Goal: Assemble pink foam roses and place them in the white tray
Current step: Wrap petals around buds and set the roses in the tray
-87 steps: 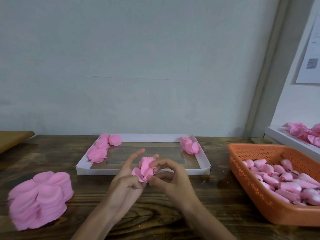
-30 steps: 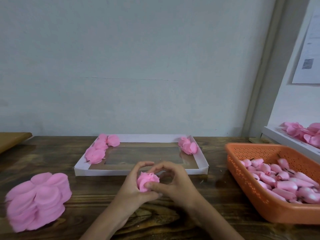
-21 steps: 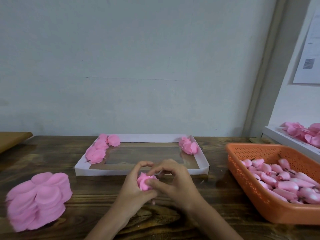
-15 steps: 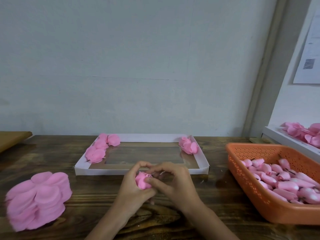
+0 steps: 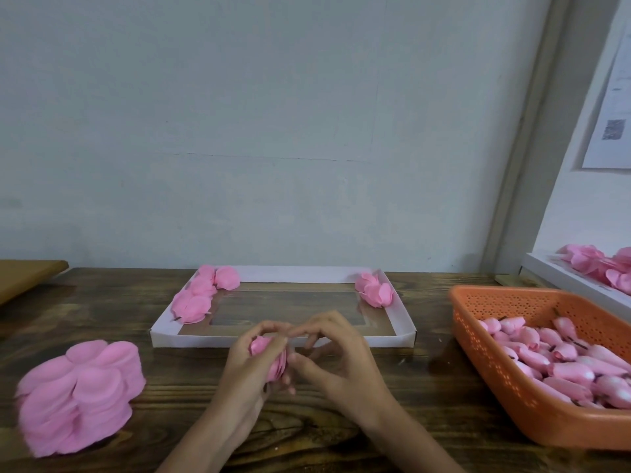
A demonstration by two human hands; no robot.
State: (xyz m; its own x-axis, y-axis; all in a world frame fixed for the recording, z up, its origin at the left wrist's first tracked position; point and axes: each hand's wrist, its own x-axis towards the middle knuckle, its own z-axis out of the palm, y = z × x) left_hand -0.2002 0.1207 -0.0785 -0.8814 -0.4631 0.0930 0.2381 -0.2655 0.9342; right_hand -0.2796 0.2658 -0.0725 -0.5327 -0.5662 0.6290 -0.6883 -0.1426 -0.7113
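Moved: left hand has curled tighter round rose.
Rose: pink, layered edges showing.
Right hand: pinches its right side.
Room: white tray near wall just beyond.

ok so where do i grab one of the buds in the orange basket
Pinch a top bud across its plump rounded body, coming straight down from above. The buds lie flat in a pile and the orange basket walls shut off the sides. The thin dark stems look too slight to hold by.
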